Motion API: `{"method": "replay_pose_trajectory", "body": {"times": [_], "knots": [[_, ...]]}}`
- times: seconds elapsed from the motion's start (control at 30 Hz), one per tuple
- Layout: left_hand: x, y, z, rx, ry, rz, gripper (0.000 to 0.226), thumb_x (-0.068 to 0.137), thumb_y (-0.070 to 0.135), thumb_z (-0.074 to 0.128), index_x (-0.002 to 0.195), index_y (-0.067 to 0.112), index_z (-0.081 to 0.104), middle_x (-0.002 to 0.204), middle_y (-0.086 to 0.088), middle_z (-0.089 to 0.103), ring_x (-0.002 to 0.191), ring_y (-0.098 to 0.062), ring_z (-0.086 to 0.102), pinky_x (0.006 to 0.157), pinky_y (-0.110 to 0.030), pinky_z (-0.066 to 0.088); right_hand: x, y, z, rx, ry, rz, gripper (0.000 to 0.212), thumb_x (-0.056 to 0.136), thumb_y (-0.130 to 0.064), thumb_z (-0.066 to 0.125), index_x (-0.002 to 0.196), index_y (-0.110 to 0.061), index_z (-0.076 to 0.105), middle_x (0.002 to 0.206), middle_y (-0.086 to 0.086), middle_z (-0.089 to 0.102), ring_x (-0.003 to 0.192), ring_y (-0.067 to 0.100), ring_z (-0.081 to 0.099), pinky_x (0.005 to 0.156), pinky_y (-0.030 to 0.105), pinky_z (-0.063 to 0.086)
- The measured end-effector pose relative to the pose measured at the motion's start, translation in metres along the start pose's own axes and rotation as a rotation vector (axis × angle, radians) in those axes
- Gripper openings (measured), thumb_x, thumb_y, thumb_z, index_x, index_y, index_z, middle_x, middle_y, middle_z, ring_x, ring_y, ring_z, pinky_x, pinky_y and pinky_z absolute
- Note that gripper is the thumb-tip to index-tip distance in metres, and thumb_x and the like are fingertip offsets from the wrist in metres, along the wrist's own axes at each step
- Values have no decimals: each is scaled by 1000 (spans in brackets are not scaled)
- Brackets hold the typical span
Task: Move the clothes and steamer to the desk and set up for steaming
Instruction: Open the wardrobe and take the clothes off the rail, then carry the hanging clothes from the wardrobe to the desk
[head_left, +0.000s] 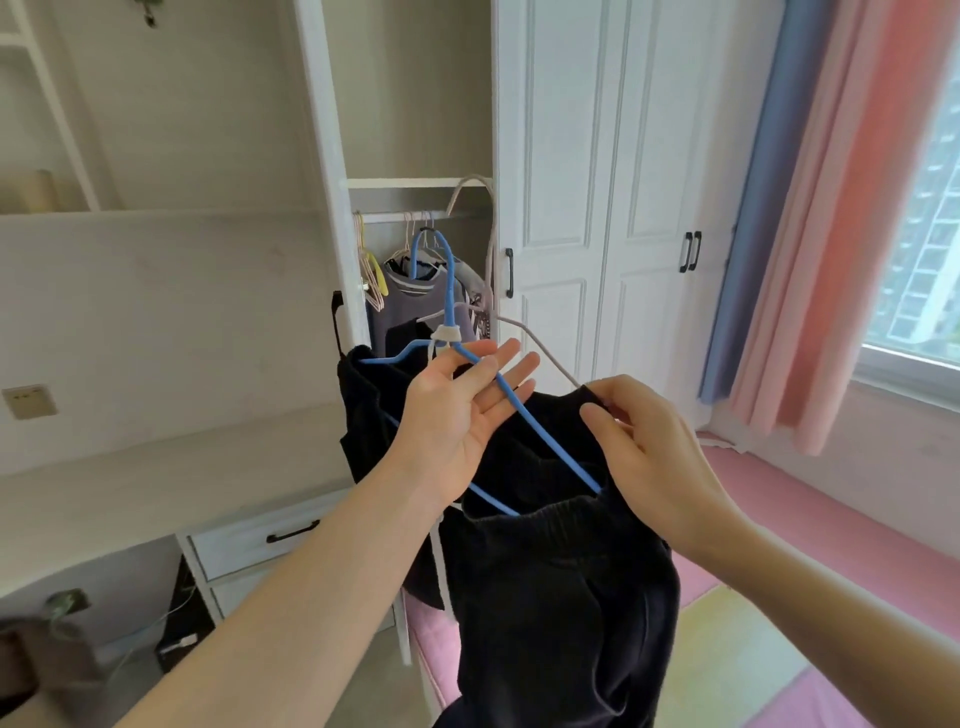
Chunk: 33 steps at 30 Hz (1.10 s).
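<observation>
Clothes on hangers fill the middle of the view, held up in front of an open wardrobe (415, 156). My left hand (462, 410) is raised with the palm facing me and the fingers nearly straight and spread. The sloping arm of a blue hanger (545, 447) passes behind my forefinger and across the other fingers, so the hand carries it rather than closing around it. A dark garment (561, 597) with a ribbed waistband hangs from that hanger and drapes down between my forearms. My right hand (660, 457) is just beside it, fingers curled, pinching the upper edge of the dark fabric. A pale hanger (540, 348) rises behind both hands, its thin arm running to the spot my right hand pinches. Inside the wardrobe, more clothes hang from a rail (400, 215). A pale desk (156, 483) with a drawer stands to the left, well apart from the garment. Pink and blue curtains (810, 260) hang on the right beside a window.
</observation>
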<state>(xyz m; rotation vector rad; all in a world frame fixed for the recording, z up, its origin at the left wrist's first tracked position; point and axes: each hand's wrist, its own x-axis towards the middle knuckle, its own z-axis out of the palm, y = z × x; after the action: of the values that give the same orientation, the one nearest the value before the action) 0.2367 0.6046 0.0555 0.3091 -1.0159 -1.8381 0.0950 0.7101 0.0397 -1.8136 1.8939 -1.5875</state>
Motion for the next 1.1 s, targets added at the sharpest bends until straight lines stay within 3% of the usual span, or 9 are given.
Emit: {"method": "replay_pose_trajectory", "body": {"times": [0.13,0.27,0.47,0.6,0.7,0.97,1.1], "knots": [[-34,-7,17,30,92,70,15,96,1,46,107,4,57,112,-15,70,101,-31,69,81,-40,59,-19,-6,-21,17,-85,-54,16,97,-16,49,103,-18,63,97,-7,64,90,2,60,80,17,50],[-67,-13,27,106,157,160,15,93,6,53,107,6,59,107,-7,73,100,-25,70,75,-30,58,-37,-8,-33,56,-164,-107,15,97,-15,49,101,-14,64,95,-5,64,90,5,60,83,20,51],[-107,-3,24,223,281,283,23,92,10,58,115,11,61,107,-2,73,101,-22,70,73,-26,57,-47,-20,-29,156,-241,-188,13,95,-13,52,96,-17,65,90,-7,64,85,1,60,77,11,47],[-130,18,13,252,341,357,35,84,15,64,118,21,59,107,2,73,98,-18,70,69,-24,57,-47,-36,-9,204,-328,-245,14,95,-14,52,97,-18,65,90,-9,64,86,0,61,76,9,47],[-147,41,1,245,346,390,49,75,18,65,123,18,57,110,-1,72,102,-22,69,72,-27,58,-44,-52,8,246,-373,-257,14,96,-16,51,100,-18,64,89,-9,64,85,1,62,75,15,50],[-187,103,-48,315,484,481,35,87,12,63,121,8,58,116,-5,70,106,-25,67,80,-31,57,-42,-108,78,303,-488,-361,16,96,-16,51,104,-18,65,94,-9,66,90,2,61,83,20,52],[-207,140,-82,352,521,507,47,80,16,64,126,10,56,113,-3,71,104,-21,68,76,-27,57,-39,-137,130,315,-526,-360,16,96,-18,51,105,-16,64,96,-5,65,90,7,62,81,26,54]]}}
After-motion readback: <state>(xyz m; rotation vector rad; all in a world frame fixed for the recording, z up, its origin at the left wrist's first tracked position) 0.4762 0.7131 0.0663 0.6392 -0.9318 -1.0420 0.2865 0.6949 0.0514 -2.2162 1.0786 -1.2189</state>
